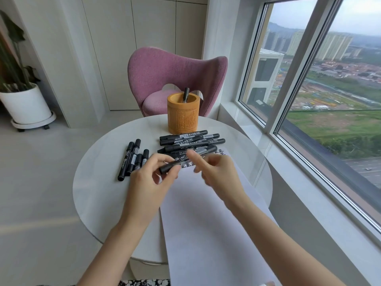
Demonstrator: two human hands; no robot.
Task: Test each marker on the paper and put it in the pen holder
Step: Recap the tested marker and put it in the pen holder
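Left hand (152, 178) pinches one marker (171, 167) by its near end, thumb and fingertips curled round it, held over the top of the paper (206, 223) at table (99, 193) centre. Right hand (216, 172) is blurred at the barrel with its index finger out; I can't tell if it grips. I judge this is cap handling: I'd pull straight along the barrel, left pinch firm, tip low over the paper's blank part below the marks. Counts: one held marker, one marker in holder (186, 93), four-marker row (134, 159) at 9 o'clock, pile (189, 139) at 12 o'clock of at least five, overlapped. One pen holder (183, 116), one paper.
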